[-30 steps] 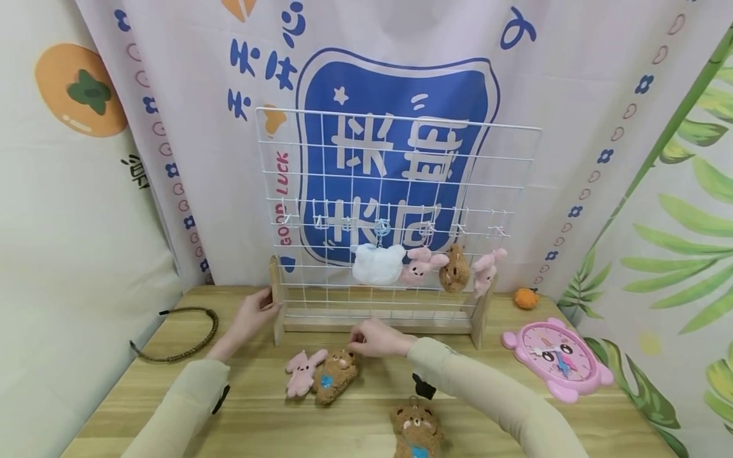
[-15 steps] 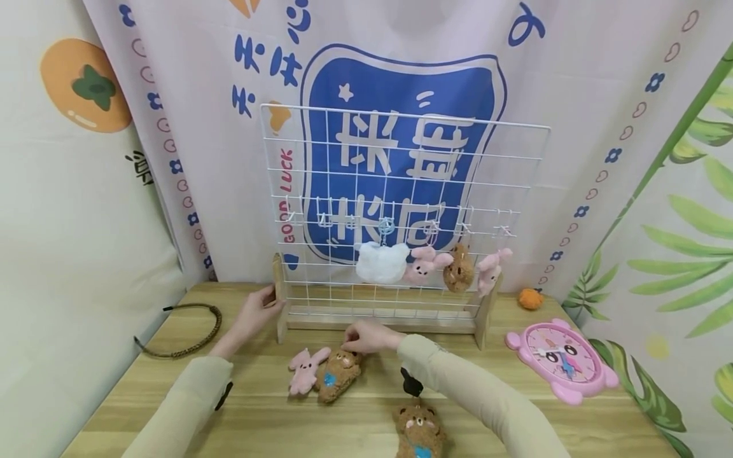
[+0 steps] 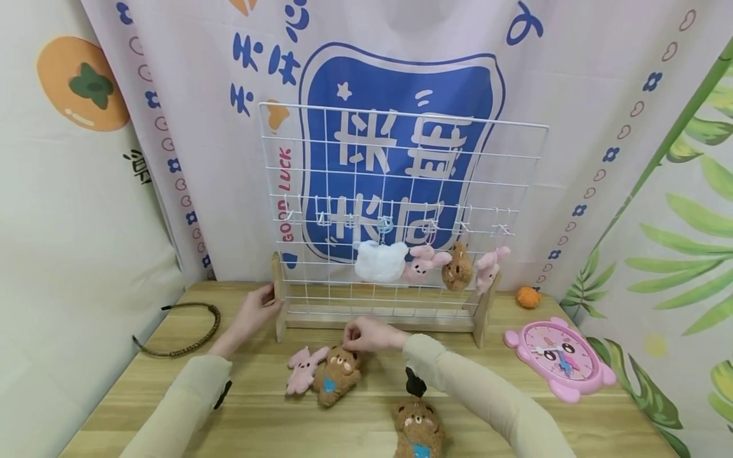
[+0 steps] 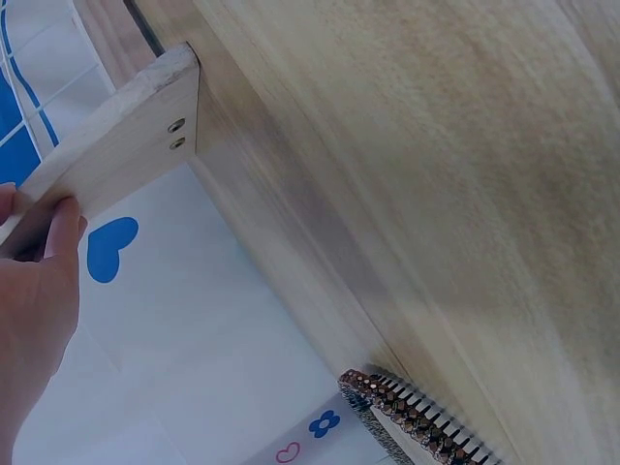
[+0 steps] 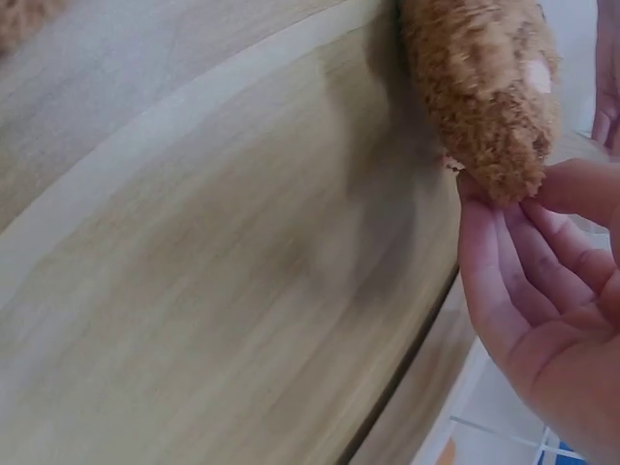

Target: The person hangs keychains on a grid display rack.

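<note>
My left hand grips the left wooden upright of a white wire grid rack, thumb and fingers on either side of it in the left wrist view. With my right hand I pinch a brown plush bear keychain by the top of its head, in front of the rack's wooden base bar. The bear has a blue patch on its belly. Right beside it on the left lies a pink plush bunny. Another brown plush bear lies nearer the front edge.
From the rack's hooks hang a white plush, a pink bunny, a brown bear and another pink bunny. A braided headband lies left; a pink clock and a small orange plush lie right.
The pinched bear has turned to stand straighter, its face and belly more toward the head camera. My left hand keeps its grip on the upright.
</note>
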Demonstrator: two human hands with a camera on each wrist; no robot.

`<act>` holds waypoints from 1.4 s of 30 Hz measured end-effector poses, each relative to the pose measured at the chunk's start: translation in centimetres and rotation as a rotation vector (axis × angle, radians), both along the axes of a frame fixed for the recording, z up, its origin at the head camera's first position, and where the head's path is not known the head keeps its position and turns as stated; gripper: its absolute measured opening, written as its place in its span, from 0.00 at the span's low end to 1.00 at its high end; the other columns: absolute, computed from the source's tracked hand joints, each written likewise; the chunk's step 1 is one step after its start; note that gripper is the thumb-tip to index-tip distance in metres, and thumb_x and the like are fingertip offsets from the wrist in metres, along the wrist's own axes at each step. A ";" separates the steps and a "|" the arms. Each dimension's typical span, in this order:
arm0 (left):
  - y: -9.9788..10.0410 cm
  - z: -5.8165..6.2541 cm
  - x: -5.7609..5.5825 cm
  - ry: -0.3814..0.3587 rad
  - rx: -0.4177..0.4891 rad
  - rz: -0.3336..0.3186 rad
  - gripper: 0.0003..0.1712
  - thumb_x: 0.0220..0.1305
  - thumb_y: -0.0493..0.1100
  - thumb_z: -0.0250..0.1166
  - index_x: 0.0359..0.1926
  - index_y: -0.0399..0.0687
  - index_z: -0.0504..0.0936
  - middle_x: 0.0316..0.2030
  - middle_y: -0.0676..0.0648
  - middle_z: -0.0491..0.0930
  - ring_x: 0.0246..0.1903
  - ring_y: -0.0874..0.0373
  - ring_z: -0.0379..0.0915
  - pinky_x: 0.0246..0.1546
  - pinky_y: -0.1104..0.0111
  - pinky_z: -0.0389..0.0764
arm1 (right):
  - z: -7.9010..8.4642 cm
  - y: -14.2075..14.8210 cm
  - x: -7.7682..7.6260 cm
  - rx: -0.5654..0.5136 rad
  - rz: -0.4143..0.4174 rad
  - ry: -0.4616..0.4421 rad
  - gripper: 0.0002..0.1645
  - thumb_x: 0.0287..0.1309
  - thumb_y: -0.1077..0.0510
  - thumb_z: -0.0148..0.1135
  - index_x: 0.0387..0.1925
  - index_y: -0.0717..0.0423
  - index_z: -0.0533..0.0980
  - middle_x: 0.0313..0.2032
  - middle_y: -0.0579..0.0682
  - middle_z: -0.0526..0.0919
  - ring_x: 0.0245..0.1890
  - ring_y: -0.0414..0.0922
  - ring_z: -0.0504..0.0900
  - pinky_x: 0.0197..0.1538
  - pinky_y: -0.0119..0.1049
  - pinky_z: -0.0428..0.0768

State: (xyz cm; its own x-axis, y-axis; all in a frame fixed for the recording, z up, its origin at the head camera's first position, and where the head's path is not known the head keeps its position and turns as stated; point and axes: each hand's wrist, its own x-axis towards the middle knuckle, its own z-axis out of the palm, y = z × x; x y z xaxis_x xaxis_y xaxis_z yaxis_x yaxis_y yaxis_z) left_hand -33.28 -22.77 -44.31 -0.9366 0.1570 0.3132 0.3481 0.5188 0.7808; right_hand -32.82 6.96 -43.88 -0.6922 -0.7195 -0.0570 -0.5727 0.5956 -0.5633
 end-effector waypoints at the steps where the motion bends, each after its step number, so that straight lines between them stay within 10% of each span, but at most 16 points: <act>1: 0.0 0.0 0.0 -0.002 0.000 -0.002 0.29 0.69 0.32 0.58 0.65 0.19 0.63 0.61 0.21 0.70 0.62 0.29 0.69 0.63 0.49 0.75 | 0.2 0.1 0.1 -0.012 0.002 0.002 0.04 0.63 0.59 0.64 0.31 0.53 0.81 0.30 0.48 0.86 0.26 0.30 0.76 0.31 0.21 0.78; 27: -0.2 -0.2 -0.2 0.001 -0.013 0.007 0.28 0.69 0.30 0.58 0.64 0.17 0.63 0.60 0.20 0.70 0.61 0.28 0.69 0.63 0.48 0.75 | 6.1 1.3 3.5 -0.312 -0.016 0.203 0.05 0.56 0.67 0.68 0.32 0.57 0.79 0.32 0.52 0.88 0.30 0.33 0.83 0.36 0.20 0.85; 42: -0.1 -0.2 -0.2 0.019 -0.014 -0.003 0.27 0.69 0.31 0.58 0.64 0.18 0.66 0.59 0.21 0.72 0.61 0.29 0.71 0.62 0.48 0.76 | 16.6 1.7 3.5 -0.453 -0.131 0.380 0.05 0.57 0.65 0.68 0.35 0.59 0.79 0.34 0.54 0.88 0.32 0.41 0.85 0.35 0.25 0.88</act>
